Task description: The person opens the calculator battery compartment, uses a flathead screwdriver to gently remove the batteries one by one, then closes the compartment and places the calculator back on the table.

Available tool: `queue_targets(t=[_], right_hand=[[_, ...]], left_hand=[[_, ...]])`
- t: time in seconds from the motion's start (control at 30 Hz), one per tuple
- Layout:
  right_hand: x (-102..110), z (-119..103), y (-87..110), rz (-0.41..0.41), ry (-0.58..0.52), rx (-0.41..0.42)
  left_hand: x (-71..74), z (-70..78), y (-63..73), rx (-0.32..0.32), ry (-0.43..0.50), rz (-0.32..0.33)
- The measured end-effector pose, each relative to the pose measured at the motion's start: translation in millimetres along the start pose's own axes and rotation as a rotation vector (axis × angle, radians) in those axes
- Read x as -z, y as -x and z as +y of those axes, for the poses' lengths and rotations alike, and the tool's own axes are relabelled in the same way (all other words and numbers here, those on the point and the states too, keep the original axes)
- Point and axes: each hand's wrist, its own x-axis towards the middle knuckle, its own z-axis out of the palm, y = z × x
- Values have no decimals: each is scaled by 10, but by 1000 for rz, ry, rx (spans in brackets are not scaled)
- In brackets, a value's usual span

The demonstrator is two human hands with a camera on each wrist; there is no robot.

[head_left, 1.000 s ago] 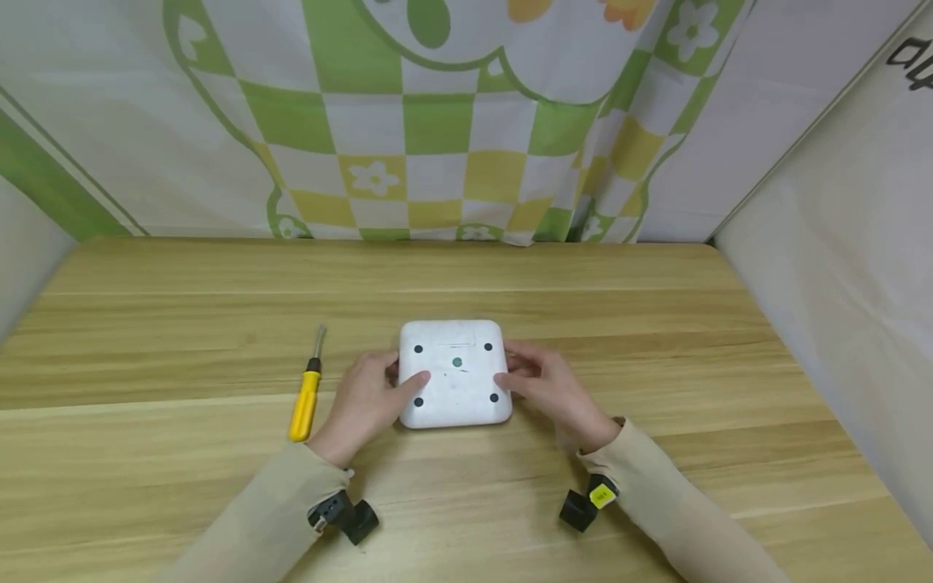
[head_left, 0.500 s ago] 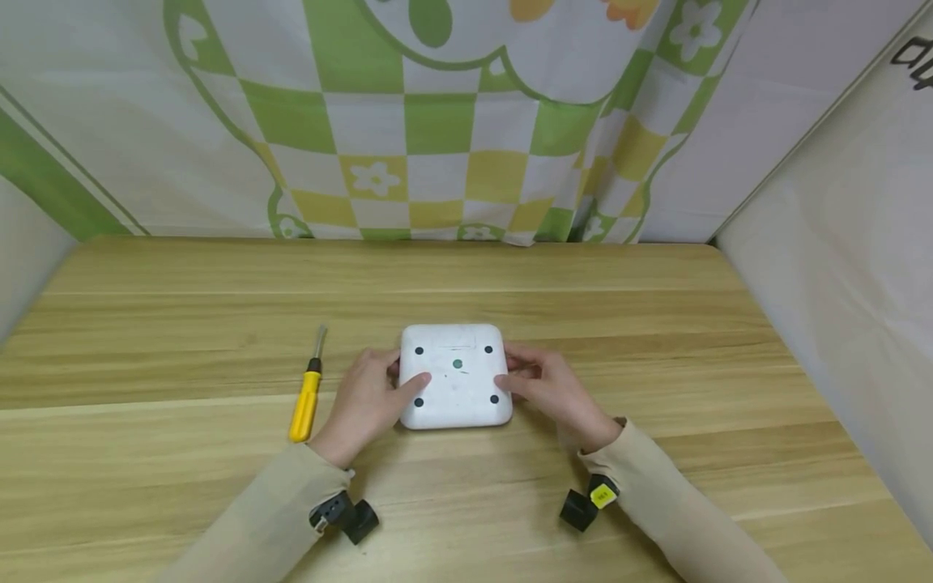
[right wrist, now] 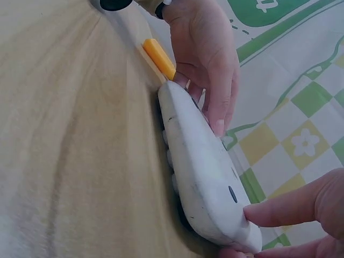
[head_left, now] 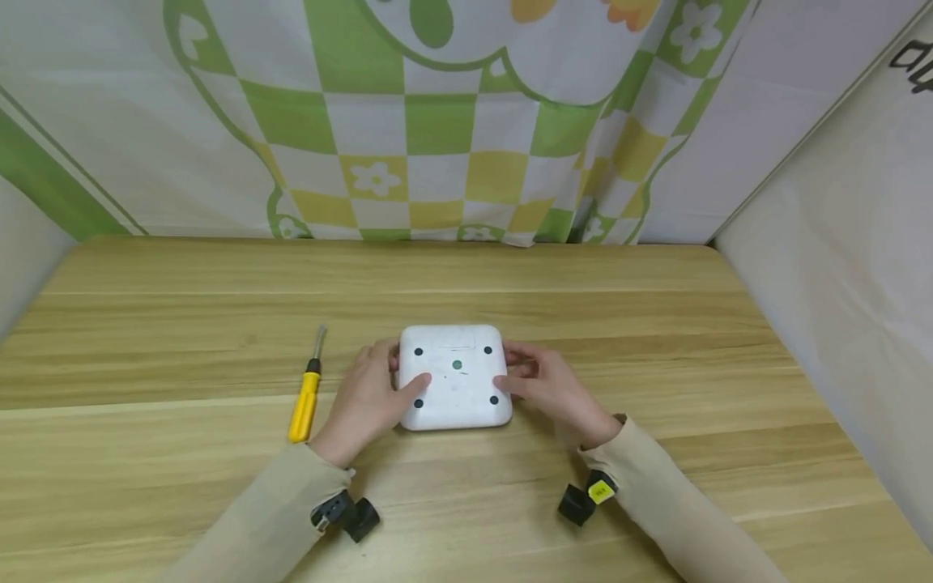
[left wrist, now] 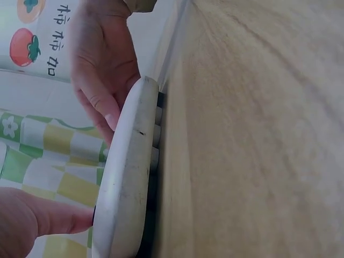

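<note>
In the head view a white square device (head_left: 455,385) with rounded corners lies underside up, showing dark round feet and a green dot. The wrist views show key-like buttons beneath it, close to the tabletop. My left hand (head_left: 368,397) grips its left side, thumb on the upper face and fingers at the edge. On the opposite side, my right hand (head_left: 554,389) holds it likewise, its thumb near the lower right foot. Parts of the fingers of both hands are hidden by the device. Left of my left hand lies a screwdriver (head_left: 306,397) with a yellow handle.
The wooden table (head_left: 619,308) extends around the hands. Behind its far edge hangs a green, yellow and white checked curtain (head_left: 437,121). A pale sheet (head_left: 838,227) stands along the right side. Small black cameras (head_left: 346,514) are worn at both wrists.
The far edge of the device has come down slightly, toward me. Both hands keep their hold, with only tiny finger shifts. The screwdriver stays in place.
</note>
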Motion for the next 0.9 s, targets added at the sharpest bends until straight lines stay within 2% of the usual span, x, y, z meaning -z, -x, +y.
queue_targets(t=[0.27, 0.7, 0.9], right_hand=[[27, -71, -13, -15, 175, 193], [-2, -200, -143, 5, 460, 368], [-61, -266, -251, -6, 548, 428]], left_hand=[[-27, 40, -37, -1, -44, -21], [-53, 49, -73, 9, -73, -35], [-49, 49, -59, 3, -67, -32]])
